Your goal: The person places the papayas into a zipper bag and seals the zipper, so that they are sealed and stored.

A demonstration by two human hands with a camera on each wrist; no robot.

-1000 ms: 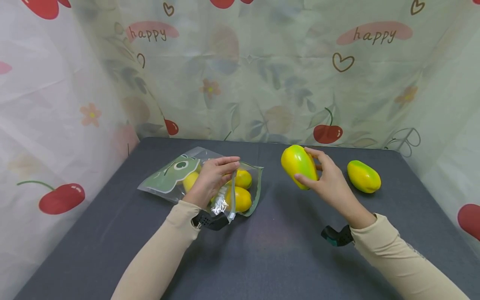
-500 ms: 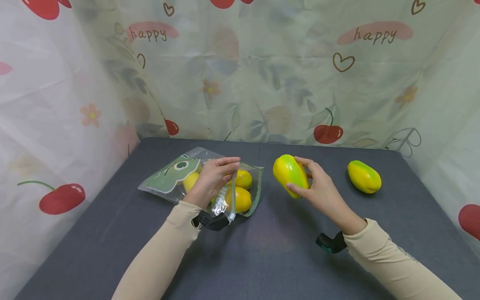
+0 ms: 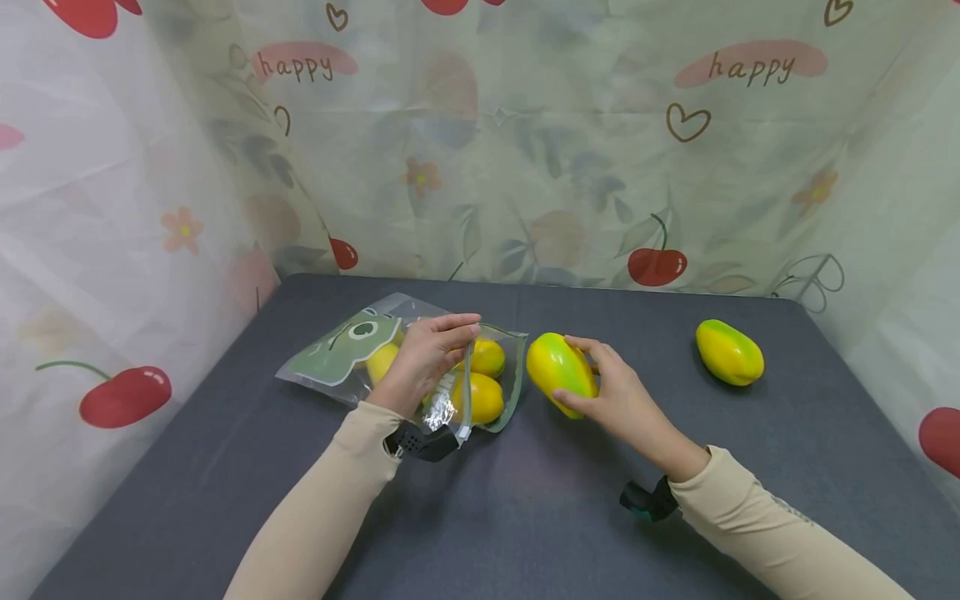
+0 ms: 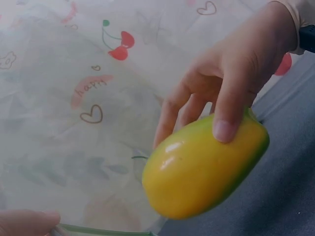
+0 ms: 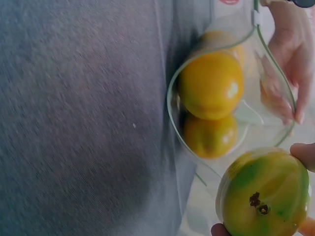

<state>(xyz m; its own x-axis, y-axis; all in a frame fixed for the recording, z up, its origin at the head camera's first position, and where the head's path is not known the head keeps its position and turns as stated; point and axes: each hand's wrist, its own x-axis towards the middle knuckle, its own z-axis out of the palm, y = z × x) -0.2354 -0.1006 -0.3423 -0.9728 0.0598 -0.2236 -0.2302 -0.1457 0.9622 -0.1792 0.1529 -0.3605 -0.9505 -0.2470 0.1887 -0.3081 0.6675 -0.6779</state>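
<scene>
My left hand (image 3: 423,358) pinches the upper edge of the mouth of a clear zip bag (image 3: 330,354) with a green frog print. The bag lies on its side, its mouth facing right; the right wrist view shows this opening held apart. Inside are several yellow fruits (image 3: 480,398), partly covered by my hand and the print. My right hand (image 3: 626,404) grips a yellow-green papaya (image 3: 555,367) between thumb and fingers, raised above the table just right of the bag mouth. In the left wrist view the papaya (image 4: 202,172) hangs tilted under the fingers.
A second yellow-green papaya (image 3: 729,352) lies on the dark grey table (image 3: 525,533) at the right. Printed curtains (image 3: 495,167) enclose the table at the back and both sides. A thin wire loop (image 3: 817,279) is by the back right corner.
My right hand has carried the papaya left and slightly nearer, to beside the bag mouth. The left hand, the bag and the papaya on the table have stayed put.
</scene>
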